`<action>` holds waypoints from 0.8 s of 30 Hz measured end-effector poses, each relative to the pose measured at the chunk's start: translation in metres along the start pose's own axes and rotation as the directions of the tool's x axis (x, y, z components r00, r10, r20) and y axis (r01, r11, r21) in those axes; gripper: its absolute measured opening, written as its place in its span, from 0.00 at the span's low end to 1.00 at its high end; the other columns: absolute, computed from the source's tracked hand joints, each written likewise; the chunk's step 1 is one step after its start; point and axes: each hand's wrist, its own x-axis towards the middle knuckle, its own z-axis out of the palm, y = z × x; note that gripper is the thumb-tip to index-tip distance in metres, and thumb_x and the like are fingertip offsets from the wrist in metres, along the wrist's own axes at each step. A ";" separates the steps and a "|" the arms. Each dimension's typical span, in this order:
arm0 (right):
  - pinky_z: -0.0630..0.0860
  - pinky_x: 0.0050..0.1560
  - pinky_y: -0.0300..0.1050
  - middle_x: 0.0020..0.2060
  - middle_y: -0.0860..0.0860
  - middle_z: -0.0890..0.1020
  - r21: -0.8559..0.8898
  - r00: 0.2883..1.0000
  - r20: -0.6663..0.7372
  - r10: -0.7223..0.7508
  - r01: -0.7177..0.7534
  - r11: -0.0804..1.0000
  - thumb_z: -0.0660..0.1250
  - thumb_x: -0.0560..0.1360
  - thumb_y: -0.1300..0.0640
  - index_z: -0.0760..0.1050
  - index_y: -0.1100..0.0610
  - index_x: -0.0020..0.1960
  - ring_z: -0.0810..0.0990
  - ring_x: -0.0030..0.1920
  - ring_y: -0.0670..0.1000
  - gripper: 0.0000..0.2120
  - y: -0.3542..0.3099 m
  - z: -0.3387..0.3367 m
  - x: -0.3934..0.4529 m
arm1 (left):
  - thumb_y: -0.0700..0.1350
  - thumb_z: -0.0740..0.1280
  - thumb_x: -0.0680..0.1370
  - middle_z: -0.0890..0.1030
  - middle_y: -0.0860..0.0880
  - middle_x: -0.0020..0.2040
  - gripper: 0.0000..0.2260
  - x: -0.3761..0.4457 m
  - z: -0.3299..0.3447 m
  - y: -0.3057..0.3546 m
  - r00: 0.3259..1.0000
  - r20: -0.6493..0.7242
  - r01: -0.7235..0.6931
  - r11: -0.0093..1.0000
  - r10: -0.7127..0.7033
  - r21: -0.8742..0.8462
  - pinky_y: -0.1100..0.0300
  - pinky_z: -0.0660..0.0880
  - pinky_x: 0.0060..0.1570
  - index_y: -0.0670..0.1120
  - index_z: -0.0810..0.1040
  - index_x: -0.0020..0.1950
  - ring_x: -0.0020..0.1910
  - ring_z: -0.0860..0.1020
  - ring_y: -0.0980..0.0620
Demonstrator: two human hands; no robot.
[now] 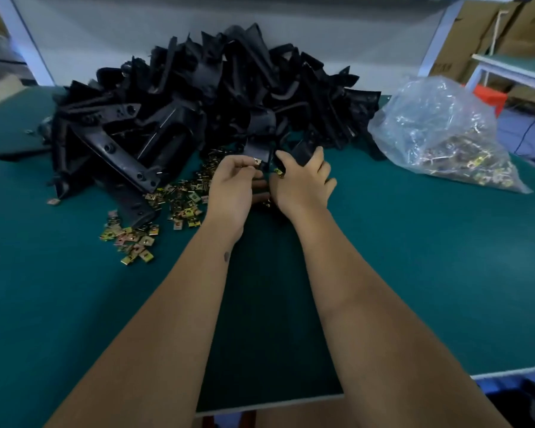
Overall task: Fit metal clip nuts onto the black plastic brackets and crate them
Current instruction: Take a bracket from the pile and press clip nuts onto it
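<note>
On the green table point(414, 257) we count one heap of black plastic brackets point(204, 97), dozens of loose brass-coloured metal clip nuts point(179, 202) and one clear bag point(439, 131) of more. Our left hand point(233, 186) pinches one clip nut point(256, 161) against the held black bracket point(261, 148); our right hand point(303, 183) grips that bracket.

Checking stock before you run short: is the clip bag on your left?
No, the clear bag of clips lies to the right of the bracket pile, on the green table.

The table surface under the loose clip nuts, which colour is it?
The table surface is dark teal green, seen best in the head view.
</note>
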 end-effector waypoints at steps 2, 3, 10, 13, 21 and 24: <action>0.45 0.74 0.64 0.78 0.62 0.46 -0.042 0.995 0.037 0.094 -0.093 0.995 0.55 0.80 0.47 0.60 0.42 0.76 0.46 0.77 0.64 0.25 0.001 0.000 0.006 | 0.37 0.59 0.82 0.78 0.45 0.46 0.07 0.006 0.002 0.001 1.000 -0.008 0.003 1.000 -0.003 0.003 0.56 0.83 0.43 0.43 0.76 0.50 0.43 0.79 0.50; 0.45 0.74 0.62 0.78 0.61 0.48 -0.065 0.988 0.046 0.145 -0.142 0.988 0.54 0.80 0.46 0.60 0.41 0.76 0.48 0.77 0.62 0.24 0.001 -0.001 0.009 | 0.36 0.59 0.82 0.78 0.45 0.45 0.07 0.008 0.001 0.002 1.000 -0.007 0.002 1.000 -0.002 0.000 0.56 0.83 0.43 0.43 0.76 0.49 0.43 0.79 0.50; 0.72 0.57 0.46 0.51 0.49 0.82 0.495 0.934 -0.259 0.247 -0.091 0.864 0.61 0.79 0.56 0.82 0.54 0.55 0.78 0.51 0.51 0.12 0.007 -0.012 0.008 | 0.35 0.59 0.82 0.79 0.46 0.39 0.10 0.011 -0.003 0.004 0.999 -0.003 0.032 0.993 -0.033 -0.110 0.63 0.79 0.37 0.43 0.78 0.47 0.36 0.79 0.52; 0.72 0.44 0.30 0.53 0.47 0.83 0.748 0.839 -0.339 0.425 -0.034 0.663 0.62 0.78 0.64 0.82 0.54 0.56 0.80 0.51 0.46 0.14 0.015 -0.021 0.004 | 0.35 0.59 0.82 0.80 0.46 0.39 0.09 0.010 -0.006 0.005 0.998 0.006 0.062 0.987 -0.062 -0.145 0.63 0.79 0.38 0.42 0.78 0.49 0.36 0.80 0.51; 0.73 0.38 0.27 0.41 0.47 0.79 0.963 0.855 -0.195 0.481 0.073 0.260 0.67 0.76 0.69 0.72 0.55 0.60 0.78 0.34 0.36 0.16 0.015 -0.024 -0.006 | 0.36 0.62 0.81 0.82 0.45 0.39 0.07 0.011 -0.009 0.009 0.995 0.047 0.098 0.967 -0.090 -0.236 0.60 0.81 0.43 0.42 0.79 0.50 0.37 0.82 0.51; 0.72 0.38 0.29 0.39 0.46 0.77 0.894 0.869 -0.302 0.393 0.115 0.432 0.67 0.76 0.67 0.76 0.55 0.48 0.75 0.34 0.38 0.07 0.006 -0.022 -0.010 | 0.37 0.62 0.81 0.84 0.46 0.39 0.08 0.009 -0.009 0.009 0.996 0.048 0.089 0.971 -0.080 -0.223 0.59 0.82 0.46 0.42 0.81 0.51 0.40 0.83 0.51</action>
